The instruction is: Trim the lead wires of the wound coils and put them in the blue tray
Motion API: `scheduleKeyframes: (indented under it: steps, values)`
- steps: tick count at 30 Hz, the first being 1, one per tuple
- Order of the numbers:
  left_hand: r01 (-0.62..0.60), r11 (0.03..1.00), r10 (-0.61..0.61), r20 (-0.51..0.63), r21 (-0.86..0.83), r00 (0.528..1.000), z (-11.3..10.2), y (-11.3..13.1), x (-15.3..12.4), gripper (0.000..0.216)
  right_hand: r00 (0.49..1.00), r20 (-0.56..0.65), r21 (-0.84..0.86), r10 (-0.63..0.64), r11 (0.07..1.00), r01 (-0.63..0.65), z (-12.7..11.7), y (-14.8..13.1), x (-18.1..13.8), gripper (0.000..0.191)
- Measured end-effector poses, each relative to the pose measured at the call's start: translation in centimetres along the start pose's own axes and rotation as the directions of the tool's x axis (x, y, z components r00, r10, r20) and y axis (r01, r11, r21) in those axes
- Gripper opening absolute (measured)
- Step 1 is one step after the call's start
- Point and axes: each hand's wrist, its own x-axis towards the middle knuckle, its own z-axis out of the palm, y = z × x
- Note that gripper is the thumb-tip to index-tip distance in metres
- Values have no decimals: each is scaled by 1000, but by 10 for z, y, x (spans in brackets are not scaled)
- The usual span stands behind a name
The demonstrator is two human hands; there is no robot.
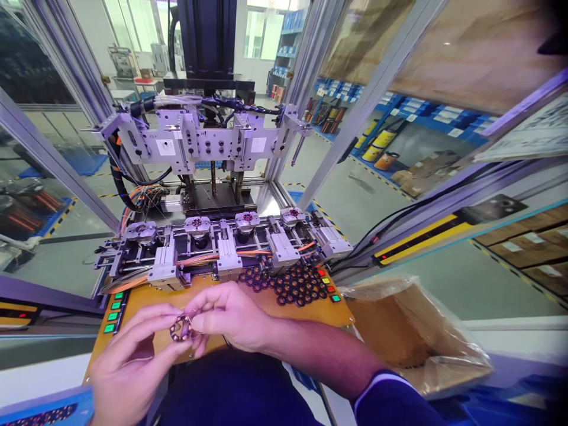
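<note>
A small ring-shaped motor stator (pixel 174 336), black with copper windings, is held up over the front of the orange-yellow bench panel. My left hand (pixel 128 355) grips its left and lower rim between thumb and fingers. On the opposite edge, the thumb and fingers of my right hand (pixel 235 316) are pinched together at the stator's right side. A fine copper-coloured strand seems to show by these fingertips, but much of it is hidden. Beyond my right hand, many similar stators (pixel 299 287) lie close together on the panel.
Behind the panel stands a winding machine with several metal fixtures (pixel 197 225), some bearing rings. Green buttons (pixel 113 316) line the panel's left edge; coloured buttons (pixel 328 281) are at its right. A plastic-lined cardboard box (pixel 377 302) sits to the right. Metal posts frame the station.
</note>
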Motion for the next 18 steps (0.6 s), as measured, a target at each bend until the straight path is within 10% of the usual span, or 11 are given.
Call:
scheduleKeyframes:
  steps: [18]
  values:
    - [-225,955,207,110,195,972,-7,4,-3,29,988,28,-379,-153,913,152,3,-22,-13,25]
